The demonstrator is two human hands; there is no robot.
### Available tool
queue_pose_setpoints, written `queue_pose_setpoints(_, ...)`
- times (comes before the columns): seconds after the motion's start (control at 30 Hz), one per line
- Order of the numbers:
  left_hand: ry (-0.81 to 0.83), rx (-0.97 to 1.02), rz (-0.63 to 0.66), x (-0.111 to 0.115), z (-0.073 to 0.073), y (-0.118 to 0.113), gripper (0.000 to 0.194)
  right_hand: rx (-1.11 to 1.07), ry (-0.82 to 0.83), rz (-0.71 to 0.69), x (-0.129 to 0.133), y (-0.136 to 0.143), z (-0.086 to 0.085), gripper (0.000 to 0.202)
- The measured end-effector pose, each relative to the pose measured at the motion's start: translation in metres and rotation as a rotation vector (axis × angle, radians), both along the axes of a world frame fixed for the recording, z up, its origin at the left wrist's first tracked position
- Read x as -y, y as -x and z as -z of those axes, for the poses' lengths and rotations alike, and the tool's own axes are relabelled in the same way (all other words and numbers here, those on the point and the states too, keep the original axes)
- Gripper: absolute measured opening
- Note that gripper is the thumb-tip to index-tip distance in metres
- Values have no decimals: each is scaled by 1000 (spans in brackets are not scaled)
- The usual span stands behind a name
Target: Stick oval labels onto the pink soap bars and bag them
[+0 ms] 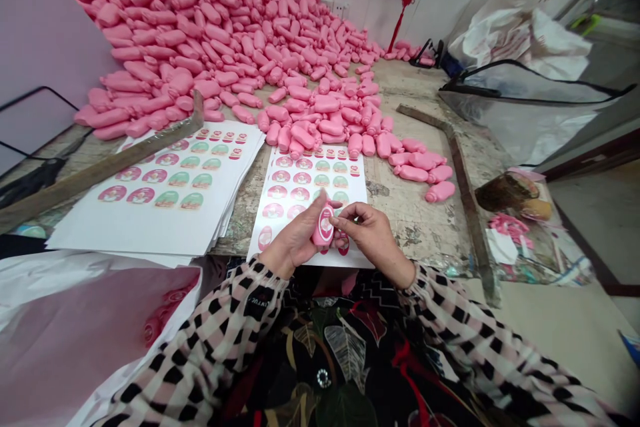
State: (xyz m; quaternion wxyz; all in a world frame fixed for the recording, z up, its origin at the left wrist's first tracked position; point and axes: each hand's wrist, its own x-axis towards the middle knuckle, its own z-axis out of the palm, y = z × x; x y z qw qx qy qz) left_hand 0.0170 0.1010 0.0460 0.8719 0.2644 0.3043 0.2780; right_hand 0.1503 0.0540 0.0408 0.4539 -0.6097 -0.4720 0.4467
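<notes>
A small pink bottle [324, 226] with an oval label on its front is held upright in my left hand [299, 235], the fingers wrapped round it. My right hand [371, 230] touches the label's right edge, thumb and forefinger pinched together; whatever may be between those fingertips is too small to make out. Beneath both hands lies a sheet of pink and green stickers [311, 180]. Further left rests a thick stack of similar sticker sheets [165, 214]. Beyond the sheets, a large heap of pink bottles [225, 27] covers the back of the table.
Wooden strips lie at the left [125, 159] and right [465, 194] of the worktable [400, 214]. An open white bag [90, 334] at the lower left holds labelled bottles. A clear bag [525, 107], a brown roll [505, 192] and scraps are at the right.
</notes>
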Motion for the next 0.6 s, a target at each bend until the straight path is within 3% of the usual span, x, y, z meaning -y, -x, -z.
queue_pose_setpoints(0.17,-75,-18,173,5,-4,15,66,288,-85,-8,1,-13,-5,21)
queue_pose_setpoints(0.27,-52,21,196,7,-6,19,64,347,-114,37,0,-22,-12,20)
queue_pose_setpoints(0.43,-70,-2,289,12,-11,14,57,-93,65,13,0,-15,-19,36)
queue_pose_setpoints(0.6,-160,-135,345,21,-11,5,52,-465,229,-99,6,1,-12,34)
